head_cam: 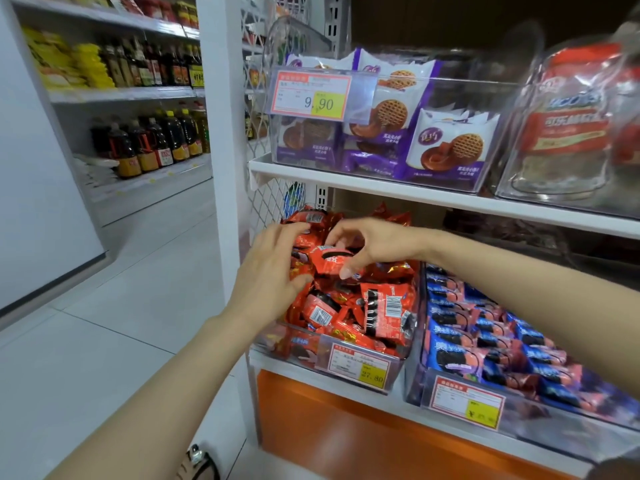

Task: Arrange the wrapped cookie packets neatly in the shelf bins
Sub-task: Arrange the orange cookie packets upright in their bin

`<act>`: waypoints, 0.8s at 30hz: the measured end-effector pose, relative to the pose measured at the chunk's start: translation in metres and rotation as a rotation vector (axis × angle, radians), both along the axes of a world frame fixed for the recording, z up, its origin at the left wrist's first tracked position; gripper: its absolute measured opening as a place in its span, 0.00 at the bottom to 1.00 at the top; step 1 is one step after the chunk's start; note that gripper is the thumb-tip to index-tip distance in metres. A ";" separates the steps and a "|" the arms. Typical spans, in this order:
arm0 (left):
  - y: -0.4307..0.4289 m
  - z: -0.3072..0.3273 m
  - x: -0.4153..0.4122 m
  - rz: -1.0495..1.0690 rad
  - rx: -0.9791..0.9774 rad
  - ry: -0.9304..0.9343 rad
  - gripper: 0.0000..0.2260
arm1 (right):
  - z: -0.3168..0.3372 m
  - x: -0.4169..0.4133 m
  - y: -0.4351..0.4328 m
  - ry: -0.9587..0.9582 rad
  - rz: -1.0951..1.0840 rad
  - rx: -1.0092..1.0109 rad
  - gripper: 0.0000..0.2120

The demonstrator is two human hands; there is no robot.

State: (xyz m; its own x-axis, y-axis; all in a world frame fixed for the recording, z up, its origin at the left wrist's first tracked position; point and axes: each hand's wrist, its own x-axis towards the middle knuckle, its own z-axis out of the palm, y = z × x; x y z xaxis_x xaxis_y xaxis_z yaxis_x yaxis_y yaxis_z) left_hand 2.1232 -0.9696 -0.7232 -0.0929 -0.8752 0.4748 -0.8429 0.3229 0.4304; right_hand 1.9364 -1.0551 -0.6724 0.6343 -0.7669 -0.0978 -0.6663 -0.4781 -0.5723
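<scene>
Pinching one red cookie packet (329, 260) with the right hand (363, 242), thumb at the lower edge and curled fingers clamped on the top edge, holding it over the middle of the heap. Likely singling it out for turning and laying flat among the rest. Bracing the left hand (273, 268) against the 9 o'clock side of the heap, fingers apart and mostly straight, thumb pressing on the wrappers, gripping nothing. Seemingly damming loose packets against sliding over the side during the sorting.

Looking into the clear bin (273, 341) on the lower shelf: seeing red packets (381, 306) lying jumbled, some showing barcodes, some showing faces, some tipping on edge, piling above the front wall behind a price tag (360, 365). Judging this bin as needing plenty of tidying yet.

Turning to 3 o'clock: finding a neighbouring bin (414, 368) holding blue packets (485, 327) lying in rough rows, neater than the red ones.

Glancing to 12 o'clock, on the shelf above: noting an upper bin (478, 95) carrying purple-and-white packets (446, 147), mostly standing upright with faces forward, behind another price label (311, 97).

Spotting, at 2 o'clock, a further clear container (519, 181) with red-and-white bags (568, 126), too blurred for reading.
</scene>
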 end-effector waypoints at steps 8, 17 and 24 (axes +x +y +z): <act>-0.001 0.009 -0.009 -0.004 -0.153 -0.148 0.13 | 0.011 -0.017 0.017 -0.132 0.025 -0.012 0.19; 0.006 0.013 0.014 0.197 -0.073 0.039 0.13 | -0.015 -0.049 0.036 0.635 0.221 -0.522 0.21; 0.004 0.010 0.020 0.227 -0.070 0.067 0.13 | -0.008 -0.027 0.041 0.636 0.206 -0.654 0.20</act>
State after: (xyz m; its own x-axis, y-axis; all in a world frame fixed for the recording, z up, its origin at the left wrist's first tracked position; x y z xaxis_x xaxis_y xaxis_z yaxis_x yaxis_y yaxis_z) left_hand 2.1431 -0.9652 -0.7137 0.1357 -0.8348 0.5336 -0.8676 0.1599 0.4708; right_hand 1.9098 -1.0142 -0.6801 0.7393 -0.6705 -0.0620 -0.6282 -0.7200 0.2948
